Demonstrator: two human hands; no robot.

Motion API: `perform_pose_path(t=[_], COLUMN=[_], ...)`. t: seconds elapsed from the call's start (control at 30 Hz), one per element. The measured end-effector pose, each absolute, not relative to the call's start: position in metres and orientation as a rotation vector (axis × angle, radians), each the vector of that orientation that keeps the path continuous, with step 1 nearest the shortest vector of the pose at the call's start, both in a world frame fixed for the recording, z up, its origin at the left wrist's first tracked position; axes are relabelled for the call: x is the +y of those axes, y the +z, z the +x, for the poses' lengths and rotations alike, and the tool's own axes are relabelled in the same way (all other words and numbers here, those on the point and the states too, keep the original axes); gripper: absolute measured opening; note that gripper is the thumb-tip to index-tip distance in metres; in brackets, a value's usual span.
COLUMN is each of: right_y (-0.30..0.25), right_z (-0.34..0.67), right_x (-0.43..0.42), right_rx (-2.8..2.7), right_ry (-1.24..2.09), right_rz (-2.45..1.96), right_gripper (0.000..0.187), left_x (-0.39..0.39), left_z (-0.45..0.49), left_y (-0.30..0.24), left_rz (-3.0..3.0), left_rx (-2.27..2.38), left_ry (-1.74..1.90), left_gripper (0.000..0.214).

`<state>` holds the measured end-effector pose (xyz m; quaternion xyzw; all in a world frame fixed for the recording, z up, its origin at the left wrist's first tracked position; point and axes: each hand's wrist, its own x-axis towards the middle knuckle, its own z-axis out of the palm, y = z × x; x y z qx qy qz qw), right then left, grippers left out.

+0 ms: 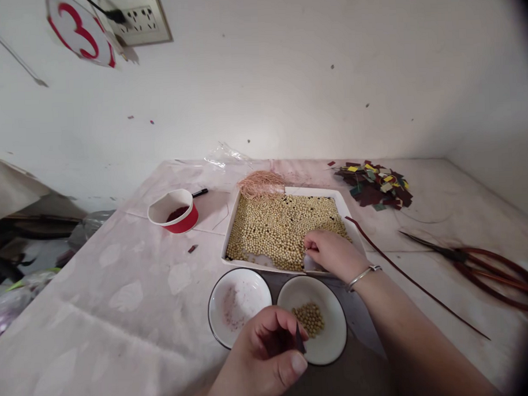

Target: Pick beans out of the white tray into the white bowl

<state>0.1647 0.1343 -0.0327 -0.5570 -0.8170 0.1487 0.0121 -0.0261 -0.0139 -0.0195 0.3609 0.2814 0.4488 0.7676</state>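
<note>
My left hand is in the foreground above two bowls. Its thumb and fingers pinch a small, dark, pointed piece, perhaps folded. My right hand, with a bracelet at the wrist, reaches into the front right of a white tray. Its fingertips are pinched together at the pale yellow, round beads or beans filling the tray; whatever they hold is too small to make out. The right bowl contains a small heap of similar round grains. Reddish crumbs dot the left bowl.
A bundle of pinkish strings lies across the tray's back left corner. Further left stands a red-and-white cup beside a black pen. To the right are coloured scraps, a dark red strip and large scissors.
</note>
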Motion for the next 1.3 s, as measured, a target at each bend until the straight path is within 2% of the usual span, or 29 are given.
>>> perform_pose_path(t=[0.2,0.43,0.53,0.6,0.73,1.3], right_y=[-0.032,0.001,0.025,0.036,0.038,0.025], right_z=[0.166,0.175,0.173,0.167,0.150,0.144], right_x=[0.132,0.102,0.065,0.041,0.011,0.008], right_rx=[-2.466,-2.189,-2.121,-2.095,-2.129,-2.153], right_ry=[0.490,0.533,0.604,0.758,0.917,0.887], right_rz=[-1.731,-1.607,-1.489,-1.263,-1.025,-1.049], right_gripper=[0.021,0.005,0.007,0.011,0.015,0.017], left_x=[-0.014,-0.015,-0.014,-0.013,-0.016,-0.020], left_z=[-0.025,-0.026,-0.026,-0.025,-0.022,-0.021], left_y=[-0.020,-0.017,-0.014,-0.013,-0.014,-0.018], left_rz=[0.776,0.747,0.701,0.645,0.512,0.427], left_rx=[0.636,0.689,0.686,0.651,0.631,0.629], left_ry=[0.989,1.008,0.998,0.969,0.933,0.935], left_gripper=[0.031,0.031,0.031,0.032,0.034,0.033])
